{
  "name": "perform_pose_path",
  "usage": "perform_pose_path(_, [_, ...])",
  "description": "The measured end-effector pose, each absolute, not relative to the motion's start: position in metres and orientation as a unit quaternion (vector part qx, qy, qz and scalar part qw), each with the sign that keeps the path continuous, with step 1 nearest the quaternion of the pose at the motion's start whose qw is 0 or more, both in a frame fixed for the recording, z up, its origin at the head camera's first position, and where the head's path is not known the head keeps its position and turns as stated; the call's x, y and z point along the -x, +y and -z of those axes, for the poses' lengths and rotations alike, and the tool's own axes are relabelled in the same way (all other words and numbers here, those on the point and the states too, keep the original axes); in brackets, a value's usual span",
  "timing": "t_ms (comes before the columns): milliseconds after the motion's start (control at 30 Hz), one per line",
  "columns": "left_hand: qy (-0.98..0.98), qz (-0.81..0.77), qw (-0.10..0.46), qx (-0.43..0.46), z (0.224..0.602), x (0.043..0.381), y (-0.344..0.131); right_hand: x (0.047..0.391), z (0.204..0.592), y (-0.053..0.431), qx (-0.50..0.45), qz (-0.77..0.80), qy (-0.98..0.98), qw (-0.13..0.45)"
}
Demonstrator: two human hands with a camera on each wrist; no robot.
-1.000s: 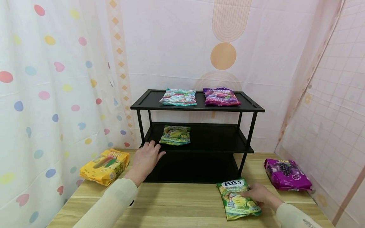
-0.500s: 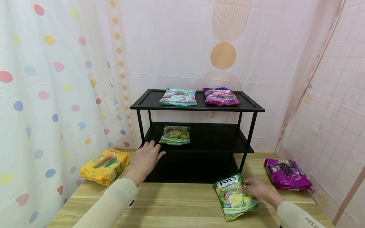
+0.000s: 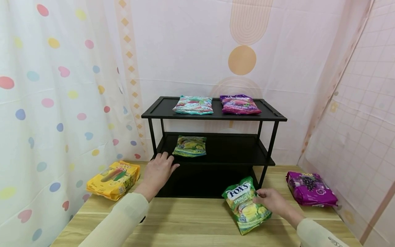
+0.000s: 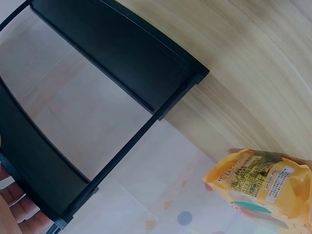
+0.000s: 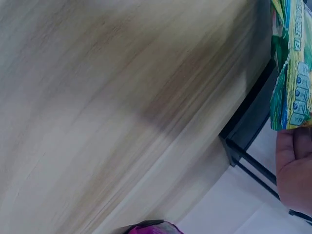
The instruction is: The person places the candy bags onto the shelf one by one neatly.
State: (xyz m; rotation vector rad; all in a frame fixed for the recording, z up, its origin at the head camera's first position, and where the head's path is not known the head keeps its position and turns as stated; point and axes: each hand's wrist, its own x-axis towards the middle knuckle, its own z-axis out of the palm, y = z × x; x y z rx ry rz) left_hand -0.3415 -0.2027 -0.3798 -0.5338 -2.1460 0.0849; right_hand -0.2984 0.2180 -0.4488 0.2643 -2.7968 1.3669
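Note:
In the head view, my right hand point(image 3: 273, 202) pinches the right edge of a green and yellow Fox's Spring Tea candy bag point(image 3: 247, 207). The bag is tilted, lifted in front of the rack's bottom tier. The right wrist view shows the fingers at the lower edge of that candy bag point(image 5: 298, 83). My left hand point(image 3: 158, 173) grips the front left edge of the black three-tier shelf rack point(image 3: 234, 151), with curled fingers point(image 4: 22, 209) at the tier's edge in the left wrist view. A matching green candy bag point(image 3: 190, 146) lies on the middle tier's left.
A teal and white candy bag point(image 3: 193, 105) and a purple candy bag point(image 3: 240, 105) lie on the top tier. On the wooden table point(image 3: 185, 223), a yellow package point(image 3: 114, 180) sits to the left and a purple grape package point(image 3: 311, 189) to the right. Curtains enclose the back and sides.
My right hand has lifted the Fox's candy bag and carried it left and toward the rack, tilting it more. My left hand has stayed at the rack's edge.

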Motion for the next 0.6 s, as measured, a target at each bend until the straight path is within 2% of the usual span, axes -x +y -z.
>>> perform_pose_path(600, [-0.869,-0.036,0.446,0.213,0.380,0.343,-0.203,0.294,0.443,0.203,-0.101,-0.479,-0.868,0.083])
